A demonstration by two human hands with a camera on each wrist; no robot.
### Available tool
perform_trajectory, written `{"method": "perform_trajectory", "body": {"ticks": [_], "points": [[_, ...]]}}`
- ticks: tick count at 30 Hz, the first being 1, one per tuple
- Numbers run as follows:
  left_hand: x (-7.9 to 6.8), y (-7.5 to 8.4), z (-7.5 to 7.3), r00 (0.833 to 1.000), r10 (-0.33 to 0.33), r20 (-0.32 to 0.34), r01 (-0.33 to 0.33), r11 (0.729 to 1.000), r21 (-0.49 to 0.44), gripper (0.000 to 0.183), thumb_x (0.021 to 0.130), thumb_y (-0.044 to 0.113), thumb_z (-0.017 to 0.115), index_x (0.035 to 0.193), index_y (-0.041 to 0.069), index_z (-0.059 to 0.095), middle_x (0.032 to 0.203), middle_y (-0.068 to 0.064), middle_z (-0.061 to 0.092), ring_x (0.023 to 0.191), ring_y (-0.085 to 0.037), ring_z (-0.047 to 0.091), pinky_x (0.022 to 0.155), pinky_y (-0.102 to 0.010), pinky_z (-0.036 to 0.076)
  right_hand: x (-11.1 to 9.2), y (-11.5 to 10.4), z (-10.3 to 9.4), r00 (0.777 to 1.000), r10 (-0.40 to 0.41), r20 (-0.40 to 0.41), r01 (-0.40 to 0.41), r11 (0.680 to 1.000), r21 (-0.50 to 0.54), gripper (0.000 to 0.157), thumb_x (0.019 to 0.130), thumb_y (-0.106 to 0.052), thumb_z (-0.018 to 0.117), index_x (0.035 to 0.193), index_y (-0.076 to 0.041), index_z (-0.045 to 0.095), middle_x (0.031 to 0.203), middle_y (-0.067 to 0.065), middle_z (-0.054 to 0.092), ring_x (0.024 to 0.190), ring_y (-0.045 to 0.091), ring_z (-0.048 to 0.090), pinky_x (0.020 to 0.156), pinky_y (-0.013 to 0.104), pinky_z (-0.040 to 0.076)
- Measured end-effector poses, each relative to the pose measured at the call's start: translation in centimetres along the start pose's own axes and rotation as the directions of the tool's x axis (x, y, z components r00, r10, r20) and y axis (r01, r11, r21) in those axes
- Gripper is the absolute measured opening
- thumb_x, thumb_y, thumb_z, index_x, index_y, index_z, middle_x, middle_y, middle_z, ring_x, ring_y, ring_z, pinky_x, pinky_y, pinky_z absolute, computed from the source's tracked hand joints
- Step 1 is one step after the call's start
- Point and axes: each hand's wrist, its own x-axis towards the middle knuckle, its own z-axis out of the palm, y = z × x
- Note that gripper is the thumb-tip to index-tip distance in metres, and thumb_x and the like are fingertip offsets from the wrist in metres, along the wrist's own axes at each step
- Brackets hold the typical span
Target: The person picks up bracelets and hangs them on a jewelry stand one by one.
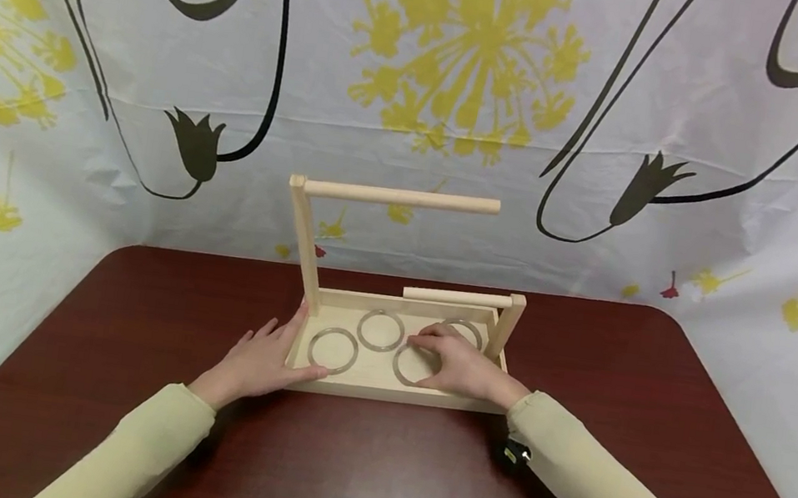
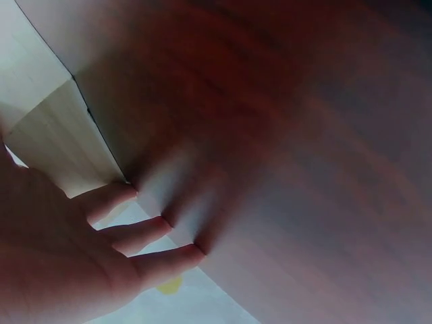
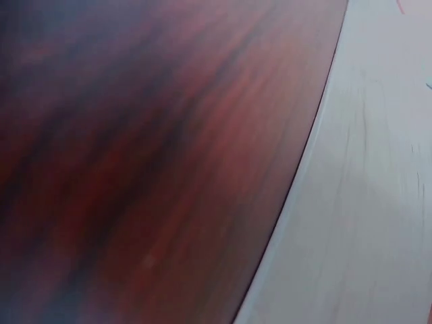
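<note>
Working under that short wooden arm [image 1: 456, 297] on the right looked like the sketchy bit to me. The tray [image 1: 390, 396] sat mid-frame on the desk [image 1: 369, 472], four see-through-ish rings in it. The right hand [image 1: 459, 366] had its grip curled across the lower right ring [image 1: 396, 362], fingertips at the far edge, thumb at the near one. No clue how tight; the right wrist view showed no fingers.

That hand partly covered the upper right ring [image 1: 481, 335], so a careless lift could've dragged that one along or clipped the arm. The upper left ring [image 1: 361, 328] was just beside the right fingertips, so a sideways swing might've nudged it too.

The left hand [image 1: 267, 358] wasn't wrapped round anything: fingers straight along the tray's left end, thumb reaching over toward the lower left ring [image 1: 311, 348]. If that thumb slipped inward, it could've shoved the ring. And a knock on the tall frame [image 1: 307, 245] would probably tip or twist the lot if nobody steadied it.
</note>
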Motion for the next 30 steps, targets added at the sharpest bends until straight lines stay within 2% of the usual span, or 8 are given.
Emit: {"method": "perform_trajectory", "body": {"ticks": [3, 11, 19, 26, 30], "points": [[-0.1, 0.0, 0.0, 1.0, -0.001, 0.004, 0.001, 1.0, -0.005, 0.111, 0.08, 0.076, 0.053, 0.157, 0.013, 0.003, 0.148, -0.021, 0.037, 0.136, -0.047, 0.027, 0.103, -0.067, 0.021, -0.3, 0.1, -0.1, 1.0, 0.016, -0.011, -0.015, 0.999, 0.028, 0.061, 0.07, -0.021, 0.086, 0.122, 0.002, 0.065, 0.116, 0.013, 0.058, 0.107, 0.027, 0.055, 0.092, 0.04, 0.045], [-0.3, 0.0, 0.0, 1.0, -0.002, -0.004, 0.002, 1.0, -0.002, 0.112, 0.08, 0.076, 0.054, 0.157, 0.014, 0.003, 0.147, -0.021, 0.04, 0.136, -0.047, 0.028, 0.103, -0.067, 0.022, -0.8, -0.3, -0.5, 0.992, 0.122, -0.026, -0.115, 0.979, 0.171, 0.069, 0.071, -0.029, 0.086, 0.13, -0.002, 0.061, 0.125, 0.014, 0.055, 0.109, 0.027, 0.054, 0.089, 0.039, 0.045], [-0.2, -0.1, 0.2, 1.0, 0.004, 0.002, -0.004, 1.0, -0.004, 0.112, 0.08, 0.077, 0.052, 0.157, 0.013, 0.002, 0.148, -0.021, 0.038, 0.136, -0.048, 0.027, 0.103, -0.068, 0.02, -1.0, -1.2, -1.2, 0.991, 0.121, -0.065, -0.104, 0.97, 0.22, 0.072, 0.069, -0.037, 0.086, 0.13, -0.007, 0.062, 0.124, 0.008, 0.057, 0.099, 0.021, 0.056, 0.08, 0.033, 0.046], [0.0, -0.1, 0.2, 1.0, 0.004, 0.002, -0.004, 1.0, -0.006, 0.111, 0.08, 0.077, 0.052, 0.157, 0.016, -0.001, 0.148, -0.019, 0.038, 0.137, -0.047, 0.026, 0.104, -0.067, 0.02, -1.3, -3.0, -1.7, 0.995, 0.086, -0.057, -0.066, 0.957, 0.281, 0.07, 0.069, -0.034, 0.087, 0.13, -0.007, 0.062, 0.122, 0.005, 0.056, 0.099, 0.023, 0.055, 0.08, 0.041, 0.047], [-0.1, -0.1, 0.2, 1.0, 0.001, 0.007, -0.001, 1.0, -0.009, 0.111, 0.081, 0.076, 0.052, 0.157, 0.017, -0.002, 0.149, -0.018, 0.038, 0.138, -0.046, 0.024, 0.105, -0.066, 0.018, -1.4, -3.7, -1.5, 0.997, 0.057, -0.052, -0.039, 0.956, 0.29, 0.069, 0.07, -0.034, 0.086, 0.13, -0.008, 0.063, 0.122, 0.002, 0.056, 0.102, 0.02, 0.055, 0.083, 0.035, 0.045]]}}
